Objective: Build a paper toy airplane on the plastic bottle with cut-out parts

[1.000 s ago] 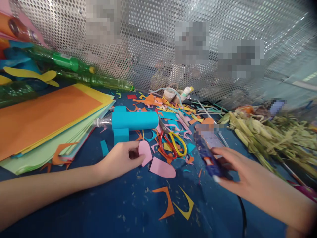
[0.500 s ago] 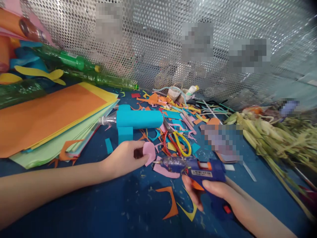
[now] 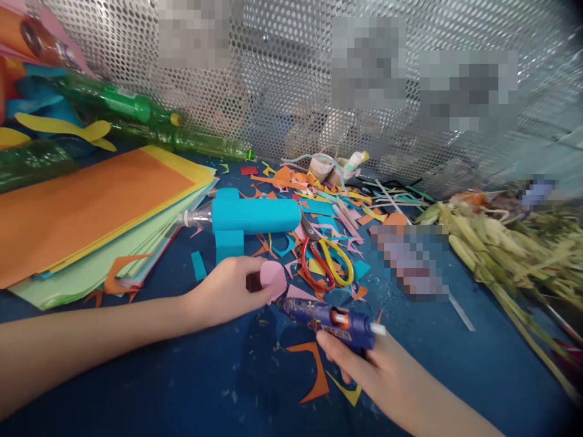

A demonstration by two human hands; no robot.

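Between thumb and fingers, my left hand pinches a rounded pink paper piece. My right hand is wrapped round the grip of a dark blue glue gun, and a white glue stick juts from its back end. The gun's nozzle is at the lower edge of the pink piece; whether it touches cannot be made out. Just beyond my left hand lies a clear bottle wrapped in bright blue paper, with blue tabs on its sides. Scissors with red and yellow handles lie right of it.
Coloured paper sheets are stacked at left, with green bottles behind. Paper scraps spread before a perforated metal panel. Dried corn husks lie at right. An orange offcut sits near the front.
My right hand has brought the glue gun leftward and turned it, so its nozzle now sits lower on the pink piece. The left hand keeps its pinch, almost in the same place.
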